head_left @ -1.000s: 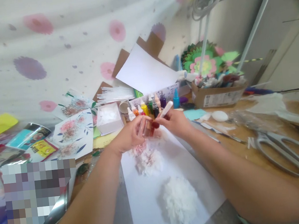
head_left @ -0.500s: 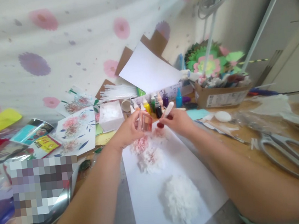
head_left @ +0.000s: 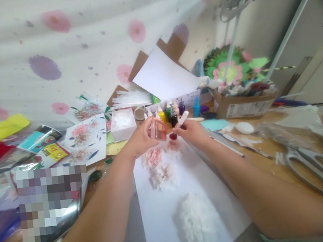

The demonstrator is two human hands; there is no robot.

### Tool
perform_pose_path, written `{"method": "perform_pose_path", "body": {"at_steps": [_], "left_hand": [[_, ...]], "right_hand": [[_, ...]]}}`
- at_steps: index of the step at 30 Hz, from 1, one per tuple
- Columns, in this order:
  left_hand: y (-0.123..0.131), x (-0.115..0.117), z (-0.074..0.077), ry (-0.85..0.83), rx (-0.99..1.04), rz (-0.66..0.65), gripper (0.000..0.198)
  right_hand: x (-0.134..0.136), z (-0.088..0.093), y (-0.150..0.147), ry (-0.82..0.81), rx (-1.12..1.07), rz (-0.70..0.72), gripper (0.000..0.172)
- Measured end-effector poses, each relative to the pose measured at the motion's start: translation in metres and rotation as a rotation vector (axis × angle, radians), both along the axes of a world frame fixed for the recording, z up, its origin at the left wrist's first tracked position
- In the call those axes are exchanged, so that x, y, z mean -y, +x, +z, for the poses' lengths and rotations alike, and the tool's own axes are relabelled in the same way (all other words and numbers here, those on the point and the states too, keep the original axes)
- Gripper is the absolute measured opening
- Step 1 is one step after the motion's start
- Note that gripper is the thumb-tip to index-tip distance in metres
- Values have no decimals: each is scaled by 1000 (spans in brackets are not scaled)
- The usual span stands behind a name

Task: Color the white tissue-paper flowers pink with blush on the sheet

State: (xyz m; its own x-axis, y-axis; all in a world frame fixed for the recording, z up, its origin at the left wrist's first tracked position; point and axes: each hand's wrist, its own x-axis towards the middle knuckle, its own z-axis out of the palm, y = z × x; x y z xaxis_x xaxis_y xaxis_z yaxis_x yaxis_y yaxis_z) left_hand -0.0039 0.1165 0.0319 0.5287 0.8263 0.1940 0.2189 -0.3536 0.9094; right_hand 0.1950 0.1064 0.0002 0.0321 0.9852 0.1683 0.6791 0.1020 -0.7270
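My left hand [head_left: 140, 140] is closed around a small clear container of pink liquid [head_left: 158, 129], held just above the table. Beside it, my right hand [head_left: 193, 130] grips a white stick-like tool [head_left: 182, 119] whose lower tip is red and sits close to the container. Below both hands lies a white sheet [head_left: 160, 221] carrying a pink-tinted tissue flower [head_left: 153, 157], a paler one [head_left: 165, 176] and a large white one [head_left: 196, 221].
A row of small dye bottles [head_left: 172, 114] stands behind my hands, with a white box [head_left: 123, 124] to their left. Large scissors [head_left: 313, 170] lie at the right. A cardboard box of paper flowers [head_left: 242, 104] sits at the back. Printed flower sheets [head_left: 84, 138] cover the left.
Both hands have lifted slightly and drifted to the right, with the pink container raised higher. The view has shifted a little.
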Motion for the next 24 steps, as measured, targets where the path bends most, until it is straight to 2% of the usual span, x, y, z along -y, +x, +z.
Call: {"method": "perform_pose_path", "body": {"at_steps": [3,6,12,16,19,21,24], "left_hand": [[-1,-1,0,-52,31,-22,58],[-2,-1,0,-21,14,11,59],[-3,-1,1,-20,7,16,60],[-3,0,2,-50,11,4,59],[-2,1,3,-35,8,-3,57],[-2,1,4,-36,12,-22,55],[-3,1,4,-37,13,-46,55]], "right_hand": [[2,0,-7,-8,-11,58,13],[3,-1,-10,-9,-40,119,15],[3,-2,-10,32,23,90,15],[5,0,-10,35,67,143,15],[8,2,-12,28,20,164,16],[11,3,-12,24,52,218,13],[15,5,-9,49,89,222,11]]}}
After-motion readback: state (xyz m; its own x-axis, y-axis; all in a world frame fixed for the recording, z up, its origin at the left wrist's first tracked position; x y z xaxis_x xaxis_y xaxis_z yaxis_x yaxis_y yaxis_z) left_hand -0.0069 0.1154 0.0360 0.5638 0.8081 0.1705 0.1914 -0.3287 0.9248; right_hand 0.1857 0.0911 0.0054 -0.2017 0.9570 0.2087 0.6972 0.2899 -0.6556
